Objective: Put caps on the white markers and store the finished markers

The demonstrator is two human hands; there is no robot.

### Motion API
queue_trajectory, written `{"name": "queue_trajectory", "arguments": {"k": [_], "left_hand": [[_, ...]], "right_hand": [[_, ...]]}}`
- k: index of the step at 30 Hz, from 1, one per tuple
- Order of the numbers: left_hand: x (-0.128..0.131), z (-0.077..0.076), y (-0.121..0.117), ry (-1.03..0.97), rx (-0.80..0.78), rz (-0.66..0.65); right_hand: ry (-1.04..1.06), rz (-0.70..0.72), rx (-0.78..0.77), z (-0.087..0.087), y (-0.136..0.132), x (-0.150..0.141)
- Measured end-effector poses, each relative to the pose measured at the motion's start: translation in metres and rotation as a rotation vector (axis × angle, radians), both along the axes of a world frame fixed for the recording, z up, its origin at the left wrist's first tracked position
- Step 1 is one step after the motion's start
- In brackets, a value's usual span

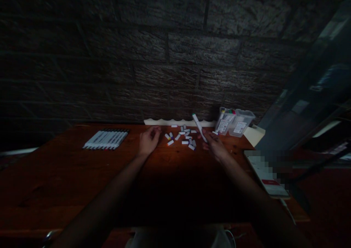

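Observation:
My right hand (215, 145) is closed around a white marker (199, 126), which points up and away to the left with a green tip end on top. My left hand (149, 140) is closed, its fingers pinched together just left of a scatter of marker caps. Whether anything small sits between those fingers is too dark to see. The loose white marker caps (185, 142), some with coloured ends, lie on the wooden table between my two hands.
A row of white markers with dark ends (106, 139) lies to the left. Two clear plastic boxes (238, 123) stand at the back right, the left one with a few coloured items inside. A tablet-like device (265, 178) lies at the right edge, a brick wall (170, 76) behind.

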State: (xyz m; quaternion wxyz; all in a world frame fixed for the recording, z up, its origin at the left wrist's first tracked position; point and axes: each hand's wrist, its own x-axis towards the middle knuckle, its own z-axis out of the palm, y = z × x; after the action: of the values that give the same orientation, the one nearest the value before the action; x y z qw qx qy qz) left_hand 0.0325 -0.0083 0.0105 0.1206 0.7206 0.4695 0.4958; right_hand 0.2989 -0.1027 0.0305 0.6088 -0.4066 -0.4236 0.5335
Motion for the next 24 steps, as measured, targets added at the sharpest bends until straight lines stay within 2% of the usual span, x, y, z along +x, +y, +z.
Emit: {"name": "queue_trajectory", "arguments": {"k": [5,10,17,24], "left_hand": [[0.001,0.003,-0.002,0.011,0.007,-0.006],[0.001,0.002,-0.002,0.021,0.017,-0.003],[0.0,0.002,-0.001,0.023,0.009,-0.001],[0.0,0.0,0.001,0.029,0.01,-0.012]], "right_hand": [[0.058,0.003,-0.022,0.003,-0.001,-0.001],[0.055,0.062,-0.05,0.008,-0.005,-0.003],[0.25,0.179,-0.063,0.008,-0.002,-0.002],[0.323,0.201,-0.087,0.012,-0.004,-0.003]]}}
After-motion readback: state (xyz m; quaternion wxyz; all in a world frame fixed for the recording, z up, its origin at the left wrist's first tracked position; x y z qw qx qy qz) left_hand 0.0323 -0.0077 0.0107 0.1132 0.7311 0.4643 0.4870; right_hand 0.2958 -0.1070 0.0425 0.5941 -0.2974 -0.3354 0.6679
